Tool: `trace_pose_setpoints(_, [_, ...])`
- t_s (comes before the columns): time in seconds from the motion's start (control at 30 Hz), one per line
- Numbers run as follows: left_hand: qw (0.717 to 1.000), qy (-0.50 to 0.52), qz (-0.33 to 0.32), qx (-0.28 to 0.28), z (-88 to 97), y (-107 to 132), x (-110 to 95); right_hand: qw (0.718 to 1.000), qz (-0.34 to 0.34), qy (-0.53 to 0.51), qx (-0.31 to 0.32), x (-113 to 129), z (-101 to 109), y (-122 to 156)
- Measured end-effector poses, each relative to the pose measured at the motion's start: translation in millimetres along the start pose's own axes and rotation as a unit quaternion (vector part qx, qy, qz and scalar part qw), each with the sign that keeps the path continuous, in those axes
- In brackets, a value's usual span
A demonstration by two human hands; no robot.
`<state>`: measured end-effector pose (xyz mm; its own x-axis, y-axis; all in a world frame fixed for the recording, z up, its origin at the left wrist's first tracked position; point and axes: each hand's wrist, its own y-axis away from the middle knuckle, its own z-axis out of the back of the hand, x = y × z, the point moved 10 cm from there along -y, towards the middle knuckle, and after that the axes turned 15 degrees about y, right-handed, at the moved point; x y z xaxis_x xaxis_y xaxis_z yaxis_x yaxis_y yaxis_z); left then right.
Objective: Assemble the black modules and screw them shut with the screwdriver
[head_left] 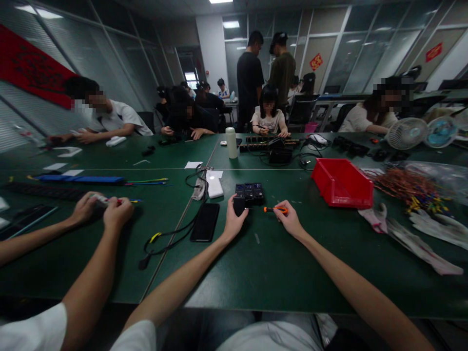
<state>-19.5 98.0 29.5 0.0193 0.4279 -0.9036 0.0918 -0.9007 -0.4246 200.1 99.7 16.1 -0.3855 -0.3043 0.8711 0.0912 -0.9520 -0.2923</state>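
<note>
My left hand (235,222) is closed around a small black box-shaped part (239,205), held up just above the green table. In my right hand (290,222) is a screwdriver (275,209) with an orange and black handle, its shaft pointing left at the black part. A narrow gap separates the tool's tip from my left fingers, and I cannot tell whether it touches the part. Directly behind my left hand sits a row of similar black parts (255,190), side by side on the table.
A black phone (205,223), a white power bank (214,185) and a black cable (190,225) lie left. A red bin (341,183), gloves (435,243) and copper wires (405,185) lie right. A bottle (231,143) stands behind. A co-worker's hands (117,212) work at far left.
</note>
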Motion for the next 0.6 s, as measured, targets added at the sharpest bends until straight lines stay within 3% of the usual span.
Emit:
trace_pose_setpoints(0.37, [1.000, 0.006, 0.011, 0.006, 0.6, 0, 5, 0.999, 0.027, 0.003, -0.023, 4, 4, -2])
trace_pose_setpoints(0.6, [1.000, -0.002, 0.004, 0.005, 1.0, -1, 4, 1.000, 0.008, -0.002, 0.009, 7, -1, 1])
